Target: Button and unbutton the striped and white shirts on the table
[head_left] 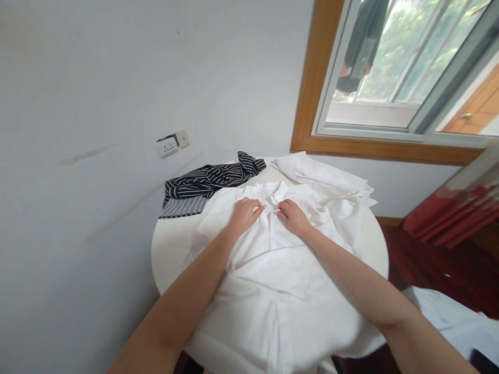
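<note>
A white shirt (273, 270) lies spread over a round table, its collar at the far side and its lower part hanging over the near edge. My left hand (246, 214) is on the upper front of the shirt, left of the centre opening, with fingers pinched on the cloth. Just across the opening, my right hand (292, 216) pinches the other side of the front near the collar. Whether a button sits between the fingertips is too small to make out.
The white round table (171, 249) stands against the wall. Behind the shirt lie a black-and-white striped garment (210, 179) and folded white cloth (319, 171). A wall socket (167, 147) is at left, a wood-framed window (390, 140) at right. More white cloth (452, 317) sits at lower right.
</note>
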`<state>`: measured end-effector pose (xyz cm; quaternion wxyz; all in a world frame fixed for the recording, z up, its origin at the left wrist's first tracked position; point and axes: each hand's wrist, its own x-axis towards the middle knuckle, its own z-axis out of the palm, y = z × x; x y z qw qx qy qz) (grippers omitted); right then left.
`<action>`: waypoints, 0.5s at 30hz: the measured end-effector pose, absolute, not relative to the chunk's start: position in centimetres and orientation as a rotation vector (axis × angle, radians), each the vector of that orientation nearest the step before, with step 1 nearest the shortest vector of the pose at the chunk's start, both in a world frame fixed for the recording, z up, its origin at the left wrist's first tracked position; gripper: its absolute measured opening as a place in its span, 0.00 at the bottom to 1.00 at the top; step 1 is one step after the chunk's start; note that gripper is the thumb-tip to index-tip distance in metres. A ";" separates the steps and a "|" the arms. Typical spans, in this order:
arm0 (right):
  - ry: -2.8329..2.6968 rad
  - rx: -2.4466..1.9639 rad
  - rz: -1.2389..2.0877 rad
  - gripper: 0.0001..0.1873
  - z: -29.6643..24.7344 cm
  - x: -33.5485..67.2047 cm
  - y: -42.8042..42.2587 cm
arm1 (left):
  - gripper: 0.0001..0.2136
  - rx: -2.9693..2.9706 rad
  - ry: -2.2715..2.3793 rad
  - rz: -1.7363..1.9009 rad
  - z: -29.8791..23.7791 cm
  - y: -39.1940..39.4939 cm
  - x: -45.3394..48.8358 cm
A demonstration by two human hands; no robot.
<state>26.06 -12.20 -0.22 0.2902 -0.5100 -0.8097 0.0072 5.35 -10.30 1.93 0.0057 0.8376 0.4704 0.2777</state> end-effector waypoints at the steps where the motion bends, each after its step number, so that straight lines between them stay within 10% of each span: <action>1: -2.139 -1.358 0.010 0.07 -0.2 26.0 -12.2 | 0.09 2.642 1.458 0.867 2.0 -10.5 5.3; 15: -2.060 -1.402 -0.184 0.07 -0.1 25.1 -9.3 | 0.08 2.606 1.111 0.778 2.2 -14.2 6.4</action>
